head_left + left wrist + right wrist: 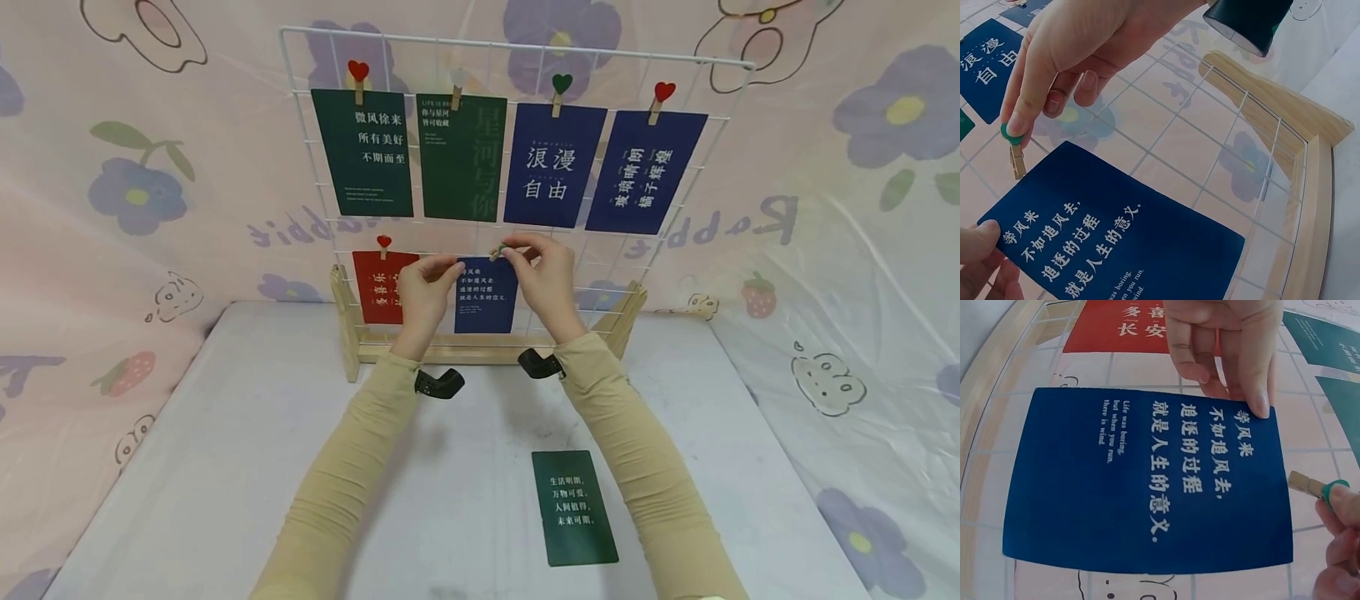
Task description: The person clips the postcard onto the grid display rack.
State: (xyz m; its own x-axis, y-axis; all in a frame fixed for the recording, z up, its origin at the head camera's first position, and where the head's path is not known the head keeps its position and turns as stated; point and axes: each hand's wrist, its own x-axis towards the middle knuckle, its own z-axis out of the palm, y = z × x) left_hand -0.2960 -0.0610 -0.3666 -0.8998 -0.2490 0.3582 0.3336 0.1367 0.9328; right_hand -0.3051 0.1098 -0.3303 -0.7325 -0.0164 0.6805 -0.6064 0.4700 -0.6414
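Observation:
A blue card [486,304] with white writing is held against the lower part of the white wire grid [1210,169]. My left hand [428,292] pinches the card near its upper left corner, thumb in front. Between thumb and finger, my right hand [546,279] pinches a wooden clothespin [1307,485] with a green top. The clothespin's tip points at the card's top edge in both wrist views. Left of the blue card hangs a red card [378,287], partly behind my left hand, under a clip with a red heart [384,242].
Along the grid's upper row hang two green cards [367,158] and two blue cards [555,167], each with a heart clip. Wooden feet [345,325] carry the grid on the white table [225,467]. Another green card [576,508] lies flat near my right forearm.

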